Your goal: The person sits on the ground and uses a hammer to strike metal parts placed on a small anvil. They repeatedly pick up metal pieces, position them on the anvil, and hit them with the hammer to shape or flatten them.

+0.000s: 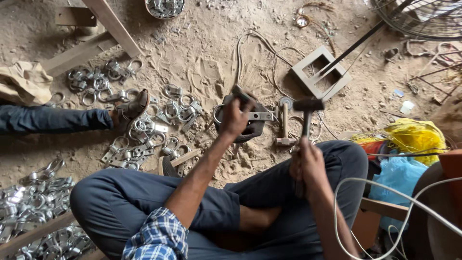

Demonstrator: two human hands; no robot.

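Observation:
I sit cross-legged on a sandy floor. My left hand (234, 117) holds a metal ring-and-plate fitting (256, 115) down on a dark round iron block (250, 129). My right hand (308, 163) grips the handle of a hammer (308, 106), whose dark head is raised a little right of the block. A similar flat metal piece (285, 120) lies between the block and the hammer.
Several shiny ring fittings (144, 130) are strewn on the floor to the left, with a heap (33, 202) at lower left. Another person's leg and sandal (130, 110) reach in from the left. A grey metal frame (320, 72), a fan guard (423, 17), plastic bags (414, 139) and a white cable (385, 188) lie to the right.

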